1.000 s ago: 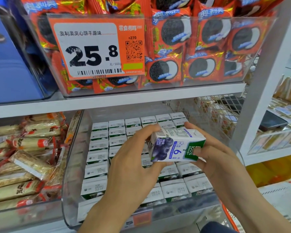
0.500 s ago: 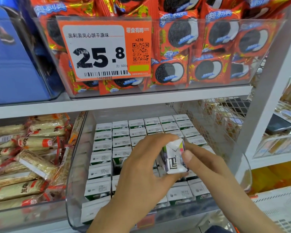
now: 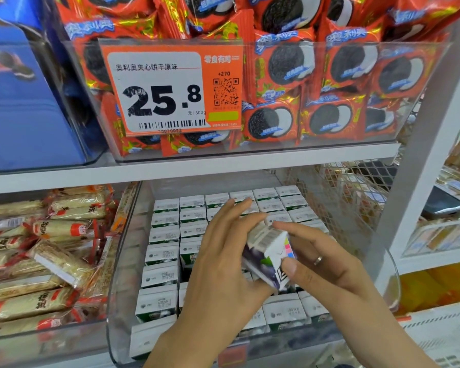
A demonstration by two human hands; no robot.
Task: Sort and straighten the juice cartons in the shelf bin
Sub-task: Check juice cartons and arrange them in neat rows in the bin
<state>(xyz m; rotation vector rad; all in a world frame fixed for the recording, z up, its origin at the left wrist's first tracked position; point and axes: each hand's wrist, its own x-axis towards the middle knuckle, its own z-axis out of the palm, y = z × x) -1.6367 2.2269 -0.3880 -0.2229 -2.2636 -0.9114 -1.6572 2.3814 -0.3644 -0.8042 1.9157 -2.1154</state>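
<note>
We see the left hand [image 3: 223, 264] and right hand [image 3: 327, 264] both gripping a tilted white-purple juice carton [image 3: 270, 254], held above the clear plastic shelf bin [image 3: 122, 274], rows of white-topped cartons [image 3: 165, 235] at 9 o'clock.

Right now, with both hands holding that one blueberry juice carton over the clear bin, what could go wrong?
1. The white blueberry juice carton sits tilted between the left hand and right hand; it might slip onto the upright white and green cartons below and knock them askew.
2. The rows in the clear plastic shelf bin look tightly packed, so pushing it in tilted could shove neighbours out of line.
</note>
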